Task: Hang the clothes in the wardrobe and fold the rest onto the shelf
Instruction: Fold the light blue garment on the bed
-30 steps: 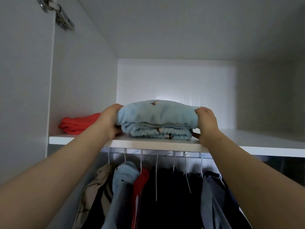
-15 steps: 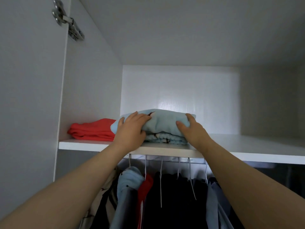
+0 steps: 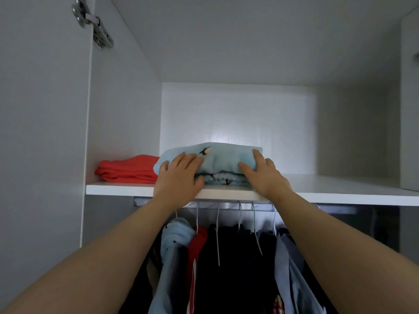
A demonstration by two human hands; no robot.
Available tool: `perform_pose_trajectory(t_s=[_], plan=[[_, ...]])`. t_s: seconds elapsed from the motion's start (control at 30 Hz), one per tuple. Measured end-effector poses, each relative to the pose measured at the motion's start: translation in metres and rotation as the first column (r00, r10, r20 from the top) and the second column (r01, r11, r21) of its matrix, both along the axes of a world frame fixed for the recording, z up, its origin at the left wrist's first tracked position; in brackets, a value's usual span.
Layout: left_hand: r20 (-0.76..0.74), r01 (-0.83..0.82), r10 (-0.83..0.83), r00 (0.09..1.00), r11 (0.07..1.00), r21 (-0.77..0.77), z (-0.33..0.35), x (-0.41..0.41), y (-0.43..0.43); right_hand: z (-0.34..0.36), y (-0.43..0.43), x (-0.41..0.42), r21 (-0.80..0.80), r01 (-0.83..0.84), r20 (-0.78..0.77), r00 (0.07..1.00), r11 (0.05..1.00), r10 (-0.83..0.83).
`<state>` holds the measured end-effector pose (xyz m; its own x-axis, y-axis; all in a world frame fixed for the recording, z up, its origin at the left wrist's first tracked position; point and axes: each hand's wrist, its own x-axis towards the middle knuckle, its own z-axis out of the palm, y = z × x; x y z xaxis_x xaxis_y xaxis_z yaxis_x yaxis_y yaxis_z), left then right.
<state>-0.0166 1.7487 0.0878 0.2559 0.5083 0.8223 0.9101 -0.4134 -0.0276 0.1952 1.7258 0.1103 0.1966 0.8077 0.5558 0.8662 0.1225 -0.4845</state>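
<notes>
– Folded blue garment (image 3: 217, 158) lies on the shelf (image 3: 340, 189) near its front edge, just beside the red pile (image 3: 127, 169). Left hand (image 3: 178, 177) and right hand (image 3: 265, 177) press it, fingers flat.
– Pulling those 2 hands back carelessly could drag it off or unfold it.

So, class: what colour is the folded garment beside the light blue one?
The folded garment is orange-red; the head view shows it best.

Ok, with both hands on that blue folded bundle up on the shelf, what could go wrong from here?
The light blue bundle lies near the front edge of the shelf, so it may slide off when the left hand and right hand let go. Its left end seems to touch the red folded garment; pushing that way could rumple both.
</notes>
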Motion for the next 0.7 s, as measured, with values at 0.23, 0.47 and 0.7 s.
perform_pose_trajectory(t_s=[0.23,0.47,0.7], plan=[[0.263,0.274,-0.228,0.937,0.95,-0.152,-0.009,0.001,-0.025,-0.025,-0.034,-0.018,0.089,0.062,0.017,0.998,0.994,-0.063],[0.493,0.453,-0.349,0.797,0.885,-0.106,-0.028,0.009,-0.056,-0.058,-0.069,-0.038,0.205,0.011,-0.113,0.994,0.979,0.012],[0.521,0.569,-0.439,0.732,0.815,-0.113,-0.078,0.022,-0.089,-0.113,-0.119,-0.044,0.06,0.054,-0.155,0.987,0.997,-0.044]])
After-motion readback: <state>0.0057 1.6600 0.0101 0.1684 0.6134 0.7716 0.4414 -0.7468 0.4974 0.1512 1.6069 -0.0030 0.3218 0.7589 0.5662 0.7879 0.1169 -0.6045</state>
